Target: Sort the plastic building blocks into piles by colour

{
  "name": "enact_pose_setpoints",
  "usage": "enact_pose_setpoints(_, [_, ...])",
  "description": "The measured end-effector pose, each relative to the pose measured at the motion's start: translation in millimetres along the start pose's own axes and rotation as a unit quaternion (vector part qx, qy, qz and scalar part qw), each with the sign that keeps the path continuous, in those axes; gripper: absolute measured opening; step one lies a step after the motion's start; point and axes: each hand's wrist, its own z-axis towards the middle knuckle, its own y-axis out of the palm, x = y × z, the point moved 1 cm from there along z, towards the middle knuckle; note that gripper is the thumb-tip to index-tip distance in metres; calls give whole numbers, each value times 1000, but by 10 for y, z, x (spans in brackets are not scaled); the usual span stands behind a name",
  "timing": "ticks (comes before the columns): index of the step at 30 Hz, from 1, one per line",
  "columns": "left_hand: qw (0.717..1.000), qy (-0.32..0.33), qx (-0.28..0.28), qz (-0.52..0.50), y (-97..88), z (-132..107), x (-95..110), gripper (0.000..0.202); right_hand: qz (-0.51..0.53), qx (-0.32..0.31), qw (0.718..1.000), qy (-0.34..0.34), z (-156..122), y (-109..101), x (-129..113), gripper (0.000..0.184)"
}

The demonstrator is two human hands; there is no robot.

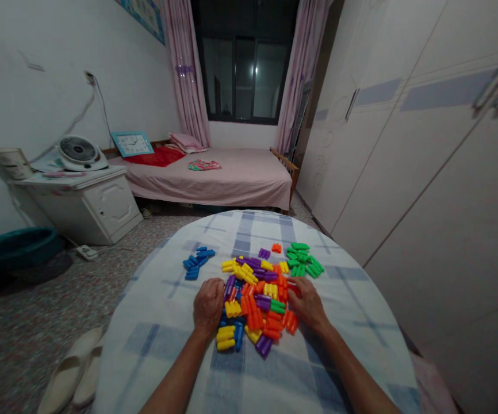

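Observation:
A mixed pile of plastic building pieces shaped like joined bullets lies mid-table, with orange pieces [252, 313], yellow pieces [245, 271], purple pieces [263, 302] and blue pieces [239, 336]. At its left edge rests my left hand [208, 305], fingers curled in beside purple and blue pieces; whatever they hold is hidden. My right hand [308, 303] lies against the right edge, its fingers partly spread and touching orange pieces. Beyond it is a group of green pieces [303, 259]. A separate blue group [198, 262] sits past my left hand.
Two small pieces, one purple [264, 253] and one orange [276, 248], lie behind the pile. A checked cloth covers the round table [158, 333]. Farther off stand a bed [240, 172], a white cabinet [111, 210] with a fan [80, 152], and a wardrobe [404, 201] on the right.

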Motion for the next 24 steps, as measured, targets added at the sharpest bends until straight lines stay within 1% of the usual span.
enact_pose_setpoints(2, [1000, -2, -2, 2, 1, 1, 3, 30, 8, -28, 1000, 2, -124, -3, 0, 28])
enact_pose_setpoints(4, [1000, -3, -6, 5, 6, 0, 0, 31, -9, -36, 999, 24, -205, -31, 17, 30])
enact_pose_setpoints(8, [1000, 5, -10, 19, 15, 4, -8, 32, -115, -30, 990, 77, -276, -135, 80, 32])
enact_pose_setpoints(12, [1000, 5, -14, 25, 3, 12, 3, 32, -228, 3, 961, 155, -354, -275, 208, 33])
enact_pose_setpoints(16, [1000, 1, -11, 19, -8, 12, 14, 32, -289, 36, 932, 214, -439, -383, 322, 36])
enact_pose_setpoints(19, [1000, -2, -7, 12, 8, 8, 5, 31, -306, 48, 925, 222, -469, -401, 352, 37])
enact_pose_setpoints(24, [1000, -6, 7, 2, 34, 4, -9, 30, -314, 38, 923, 221, -478, -380, 367, 38])
